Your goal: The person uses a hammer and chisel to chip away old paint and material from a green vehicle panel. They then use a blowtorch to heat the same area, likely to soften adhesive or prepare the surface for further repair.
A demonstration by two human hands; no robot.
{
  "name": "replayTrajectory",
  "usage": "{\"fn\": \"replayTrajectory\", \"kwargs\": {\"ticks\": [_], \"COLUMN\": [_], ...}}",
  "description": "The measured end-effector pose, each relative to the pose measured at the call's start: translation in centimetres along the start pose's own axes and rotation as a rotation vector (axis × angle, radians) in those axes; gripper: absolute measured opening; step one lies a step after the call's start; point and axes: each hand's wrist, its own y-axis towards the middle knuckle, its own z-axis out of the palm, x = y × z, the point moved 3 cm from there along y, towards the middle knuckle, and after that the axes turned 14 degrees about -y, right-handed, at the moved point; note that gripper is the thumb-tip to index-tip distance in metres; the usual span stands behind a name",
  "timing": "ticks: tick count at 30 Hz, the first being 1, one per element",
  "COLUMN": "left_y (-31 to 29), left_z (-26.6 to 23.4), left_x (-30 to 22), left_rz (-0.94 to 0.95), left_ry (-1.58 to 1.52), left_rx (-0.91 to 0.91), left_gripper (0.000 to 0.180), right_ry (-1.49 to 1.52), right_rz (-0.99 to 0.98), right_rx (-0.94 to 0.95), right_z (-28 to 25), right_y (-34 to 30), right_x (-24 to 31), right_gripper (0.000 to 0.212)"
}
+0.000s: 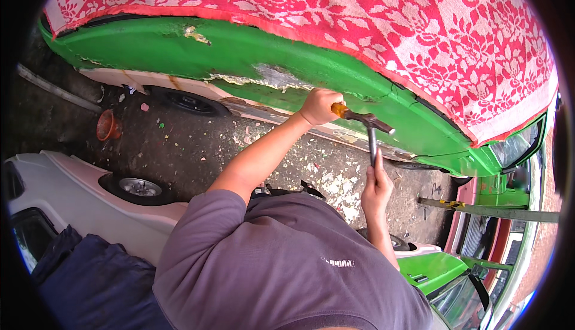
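Observation:
My left hand [321,107] is closed in a fist around a tool by its orange-yellow handle [339,109]. The rest of that tool is hidden by the fist, beside the green car body panel [239,54]. My right hand [377,187] grips the dark shaft of a hammer [372,144]. The hammer's metal head lies in line with the orange-yellow handle's end and looks to meet it. Left of my left hand, the panel has a bare grey patch [278,77] with a ragged, chipped edge. Another chipped spot [197,35] lies farther left.
A red and pink floral cloth [359,12] covers the car's top. Pale flakes litter the dark ground [335,186]. At left stand an orange pot-like container [108,125] and a white vehicle [78,192] with a dark cloth [102,276]. A pole [503,212] and green vehicle [431,268] are right.

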Motion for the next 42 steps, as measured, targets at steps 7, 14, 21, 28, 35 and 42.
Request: {"fn": "replayTrajectory", "kwargs": {"ticks": [7,14,21,28,35,42], "left_y": [-1.2,0.5,0.0,-0.4,-0.5,0.2], "left_z": [0.3,0.8,0.9,1.4,1.7,0.8], "left_x": [-0.5,-1.4,-0.6,-0.6,-0.7,-0.9], "left_rz": [0.003,0.062,0.017,0.076,0.095,0.039], "left_ry": [0.074,-0.012,0.014,0.047,0.034,0.019], "left_rx": [0.005,-0.014,-0.006,0.085,0.076,0.036], "left_gripper": [0.016,0.017,0.016,0.015,0.016,0.016], "right_ry": [0.146,0.261,0.319,0.304,0.135,0.187], "right_rz": [0.091,0.196,0.228,0.186,0.002,-0.005], "right_rx": [-0.037,-0.01,0.004,0.037,-0.113,-0.265], "right_z": [-2.0,-2.1,-2.1,-1.8,-0.9,2.1], "right_y": [0.1,1.1,1.2,0.9,-1.4,-4.0], "right_x": [-0.7,-1.3,-0.8,-1.6,-1.8,-5.3], "right_gripper": [0.052,0.05,0.049,0.051,0.047,0.047]}}
